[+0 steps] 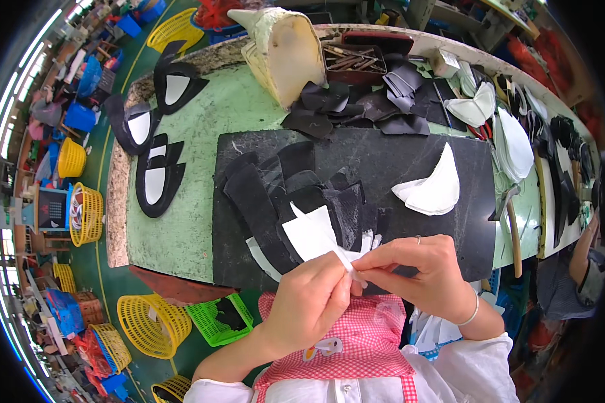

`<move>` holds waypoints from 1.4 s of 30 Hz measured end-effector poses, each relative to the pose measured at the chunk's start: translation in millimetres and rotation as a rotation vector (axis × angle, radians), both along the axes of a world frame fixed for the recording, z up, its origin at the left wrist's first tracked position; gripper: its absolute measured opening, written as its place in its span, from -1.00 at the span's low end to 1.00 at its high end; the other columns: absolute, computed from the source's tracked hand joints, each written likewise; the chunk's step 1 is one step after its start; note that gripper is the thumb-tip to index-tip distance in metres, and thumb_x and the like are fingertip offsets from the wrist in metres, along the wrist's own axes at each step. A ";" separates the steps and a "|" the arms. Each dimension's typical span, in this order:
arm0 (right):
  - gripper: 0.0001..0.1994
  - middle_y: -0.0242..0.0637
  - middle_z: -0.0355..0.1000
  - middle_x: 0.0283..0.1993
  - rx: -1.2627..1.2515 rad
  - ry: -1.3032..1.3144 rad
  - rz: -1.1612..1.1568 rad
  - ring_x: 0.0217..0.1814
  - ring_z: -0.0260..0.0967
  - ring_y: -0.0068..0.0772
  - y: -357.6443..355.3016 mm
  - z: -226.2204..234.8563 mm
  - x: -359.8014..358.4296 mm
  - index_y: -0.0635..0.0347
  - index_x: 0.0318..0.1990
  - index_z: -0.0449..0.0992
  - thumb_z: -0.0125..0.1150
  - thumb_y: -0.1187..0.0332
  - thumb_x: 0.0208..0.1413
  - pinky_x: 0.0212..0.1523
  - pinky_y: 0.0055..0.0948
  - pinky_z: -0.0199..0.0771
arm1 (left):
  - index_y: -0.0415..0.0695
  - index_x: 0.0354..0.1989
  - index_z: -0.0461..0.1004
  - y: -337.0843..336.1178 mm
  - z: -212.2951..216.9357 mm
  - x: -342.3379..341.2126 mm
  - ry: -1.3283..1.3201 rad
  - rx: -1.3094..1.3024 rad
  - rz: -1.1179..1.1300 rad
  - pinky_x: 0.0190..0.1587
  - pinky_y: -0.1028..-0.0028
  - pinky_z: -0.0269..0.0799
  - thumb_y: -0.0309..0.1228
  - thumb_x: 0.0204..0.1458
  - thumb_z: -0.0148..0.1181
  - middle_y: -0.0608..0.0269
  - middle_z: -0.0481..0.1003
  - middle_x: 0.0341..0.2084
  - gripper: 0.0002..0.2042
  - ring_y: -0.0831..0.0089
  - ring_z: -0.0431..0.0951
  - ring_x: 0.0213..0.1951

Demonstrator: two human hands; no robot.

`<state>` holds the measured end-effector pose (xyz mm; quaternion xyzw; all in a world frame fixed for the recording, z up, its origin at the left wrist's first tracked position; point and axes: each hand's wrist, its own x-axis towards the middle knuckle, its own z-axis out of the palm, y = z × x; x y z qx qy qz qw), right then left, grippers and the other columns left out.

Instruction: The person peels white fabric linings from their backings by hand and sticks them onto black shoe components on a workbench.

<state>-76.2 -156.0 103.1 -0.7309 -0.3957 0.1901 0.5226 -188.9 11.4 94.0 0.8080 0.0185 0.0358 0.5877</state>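
Close to the near edge of the black work mat (pixel 474 235), my left hand (pixel 309 295) and my right hand (pixel 417 272) meet, fingers pinched on a narrow white strip (pixel 346 263). Its material is too small to make out. Just beyond my left hand, a white cut piece (pixel 308 232) lies on a fanned pile of black fabric shoe-upper pieces (pixel 252 201). Part of that white piece is hidden by my fingers. More white edges show beside the pile. To the right on the mat rests a small stack of curved white pieces (pixel 431 185).
Assembled black uppers with white patches (pixel 156 185) lie on the green tabletop's left. At the back are a cream container on its side (pixel 296 60), black scraps (pixel 349 111) and a tool box (pixel 353 60). A wooden-handled hammer (pixel 513 232) lies right. Yellow baskets (pixel 153 326) stand on the floor.
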 end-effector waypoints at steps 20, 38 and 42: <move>-0.93 -0.37 0.54 -0.34 0.203 0.729 0.089 -0.25 0.50 -0.65 -10.9 -14.1 -8.0 0.33 -0.30 0.55 0.30 0.51 0.11 -0.22 -0.58 0.53 | -0.31 -0.36 0.48 9.8 -20.5 -6.6 0.259 -0.696 -0.071 -0.37 0.51 0.32 -0.39 0.23 0.05 0.27 0.48 -0.50 -0.78 0.60 0.44 -0.43; -0.89 -0.43 0.43 -0.32 0.188 1.069 0.119 -0.32 0.41 -0.71 -10.2 -18.4 -4.2 0.30 -0.28 0.45 0.22 0.44 0.20 -0.23 -0.62 0.49 | -0.29 -0.12 0.45 6.5 -12.8 -17.5 0.241 -0.494 -0.089 -0.23 0.52 0.37 -0.40 0.30 -0.07 0.29 0.47 -0.39 -0.78 0.58 0.45 -0.33; -0.89 -0.35 0.38 -0.35 0.087 0.460 0.196 -0.36 0.36 -0.55 -2.1 -13.8 -7.1 0.28 -0.30 0.43 0.19 0.44 0.20 -0.32 -0.52 0.43 | -0.29 -0.15 0.46 2.3 -12.0 -13.2 0.219 -0.485 -0.072 -0.22 0.52 0.37 -0.39 0.30 -0.08 0.27 0.47 -0.37 -0.77 0.58 0.46 -0.31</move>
